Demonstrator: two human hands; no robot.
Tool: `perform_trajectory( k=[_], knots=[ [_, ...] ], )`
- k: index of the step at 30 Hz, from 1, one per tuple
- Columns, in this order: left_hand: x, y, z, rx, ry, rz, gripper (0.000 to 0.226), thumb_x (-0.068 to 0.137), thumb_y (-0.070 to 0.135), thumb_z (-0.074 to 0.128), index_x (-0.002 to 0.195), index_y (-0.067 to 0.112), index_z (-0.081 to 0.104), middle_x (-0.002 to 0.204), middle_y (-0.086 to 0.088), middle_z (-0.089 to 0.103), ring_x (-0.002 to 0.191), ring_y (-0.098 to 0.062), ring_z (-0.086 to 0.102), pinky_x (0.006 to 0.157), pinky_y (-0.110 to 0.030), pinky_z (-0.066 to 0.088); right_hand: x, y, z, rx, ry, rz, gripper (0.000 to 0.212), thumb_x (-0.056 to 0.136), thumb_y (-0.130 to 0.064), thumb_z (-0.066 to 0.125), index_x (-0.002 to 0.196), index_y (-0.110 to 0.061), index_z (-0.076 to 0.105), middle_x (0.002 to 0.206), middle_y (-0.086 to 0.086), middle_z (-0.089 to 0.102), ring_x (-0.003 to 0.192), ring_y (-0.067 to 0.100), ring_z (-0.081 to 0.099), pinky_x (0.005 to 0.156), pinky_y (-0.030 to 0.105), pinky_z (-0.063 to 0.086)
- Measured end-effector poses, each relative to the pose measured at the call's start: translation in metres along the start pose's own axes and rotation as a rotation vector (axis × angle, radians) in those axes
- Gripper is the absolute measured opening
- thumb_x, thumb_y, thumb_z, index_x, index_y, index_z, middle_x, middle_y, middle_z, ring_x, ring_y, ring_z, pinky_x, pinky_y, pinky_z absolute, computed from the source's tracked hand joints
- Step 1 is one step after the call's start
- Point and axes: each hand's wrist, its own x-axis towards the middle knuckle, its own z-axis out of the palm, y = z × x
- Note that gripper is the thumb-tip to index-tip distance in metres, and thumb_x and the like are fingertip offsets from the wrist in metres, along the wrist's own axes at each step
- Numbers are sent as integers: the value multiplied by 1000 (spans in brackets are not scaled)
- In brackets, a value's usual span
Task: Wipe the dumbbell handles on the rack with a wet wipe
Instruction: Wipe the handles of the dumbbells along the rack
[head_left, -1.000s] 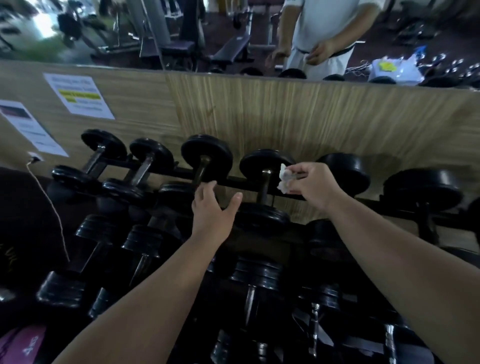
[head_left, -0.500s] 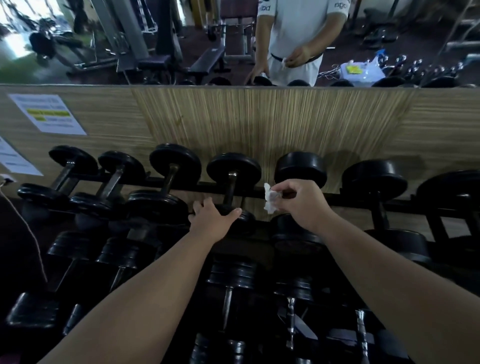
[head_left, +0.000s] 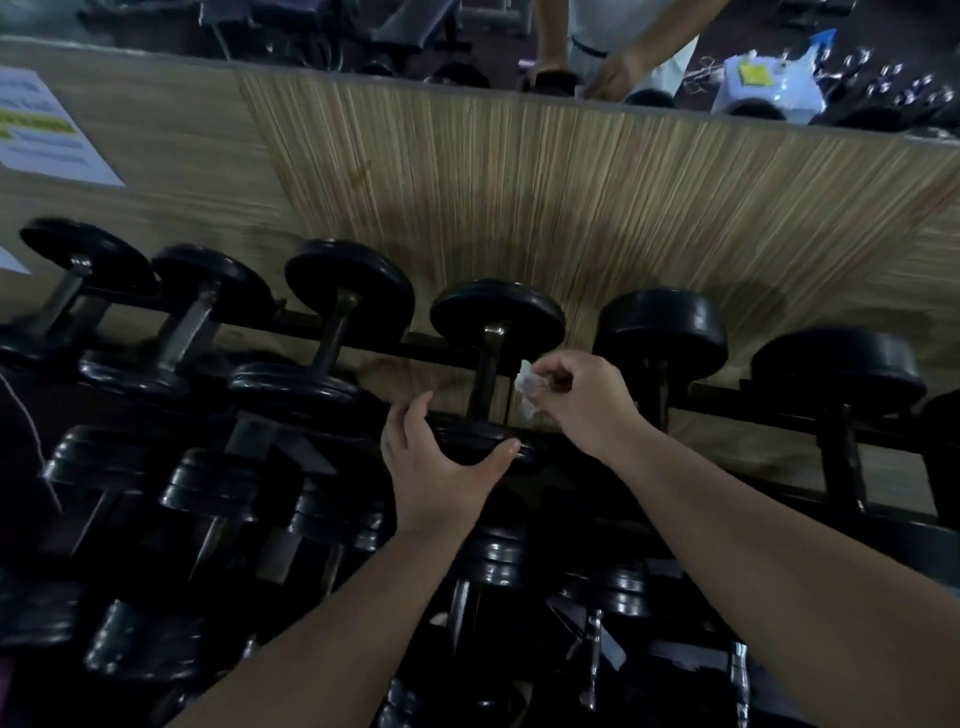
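Observation:
Black dumbbells lie in rows on a dark rack (head_left: 727, 410) against a wood-panelled wall. My right hand (head_left: 582, 400) pinches a crumpled white wet wipe (head_left: 527, 387) just right of the metal handle (head_left: 488, 371) of the fourth dumbbell (head_left: 496, 317) in the top row. My left hand (head_left: 436, 462) grips the near weight plate of that same dumbbell, thumb on its right edge and fingers on its left. The wipe sits beside the handle; whether it touches is unclear.
More dumbbells fill the lower tier (head_left: 493, 566) below my arms. A mirror above the wall panel reflects a person in white (head_left: 623, 47) and a white bag (head_left: 769, 88). Paper notices (head_left: 41, 130) hang on the wall at left. A thin cord (head_left: 31, 436) dangles at far left.
My left hand has closed around the near plate of the fourth dumbbell. My right hand with the wipe has come in next to that dumbbell's handle. The camera has tilted downward.

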Motion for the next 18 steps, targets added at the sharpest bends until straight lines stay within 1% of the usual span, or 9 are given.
perform_trajectory(
  k=[2,5,8,10,11,13,14,17,18],
  knots=[
    [1,-3,2,-27,-6,7,111,63,67,86,153,39,26,164,19,10,155,-11,9,121,-45,33,12,-1,14,-27,43,1,18,90,-32,74,103,-29,61,96,-16,63,88,-3,60,68,12,45],
    [2,-6,6,-41,7,24,116,62,67,85,155,35,25,165,21,7,155,-10,8,121,-42,29,35,1,32,-133,71,-45,11,93,-31,70,95,-26,61,93,-13,62,86,2,61,70,16,48],
    [4,-12,12,-41,48,77,117,62,68,84,156,27,27,167,8,12,156,-17,11,118,-37,26,56,2,43,-220,60,-165,11,96,-30,66,100,-21,70,103,-10,62,91,-1,58,76,3,39],
    [5,-16,15,-55,76,109,114,63,72,82,154,28,28,167,4,15,155,-22,16,119,-43,29,67,0,48,-246,49,-246,19,98,-23,64,112,-14,73,114,-4,61,98,-4,54,86,-3,34],
    [5,-18,16,-56,90,126,114,63,73,81,153,28,29,166,2,17,154,-25,18,120,-49,32,72,2,50,-280,34,-288,22,99,-22,62,117,-13,72,119,-2,61,104,-1,55,93,0,35],
    [7,-21,18,-54,110,146,113,62,74,80,152,25,31,165,-1,20,153,-29,21,117,-60,37,79,7,52,-368,-6,-378,25,99,-19,61,121,-11,70,123,-1,61,111,1,54,102,14,41],
    [7,-23,19,-55,116,154,113,62,74,80,152,24,32,165,-2,21,153,-30,22,115,-62,38,80,7,51,-397,-22,-438,24,99,-18,62,120,-10,71,121,0,61,111,-1,53,102,16,43],
    [9,-25,20,-80,119,153,112,61,76,79,150,25,35,164,0,22,152,-33,24,114,-64,39,72,15,47,-510,-164,-636,21,98,-19,61,109,-6,74,111,4,64,101,-1,54,96,9,43],
    [9,-25,20,-83,119,153,111,61,77,79,149,25,35,164,1,22,152,-33,24,113,-64,39,69,14,44,-614,-225,-708,20,97,-18,60,105,-4,73,109,8,65,101,5,59,96,15,47]
  ],
)
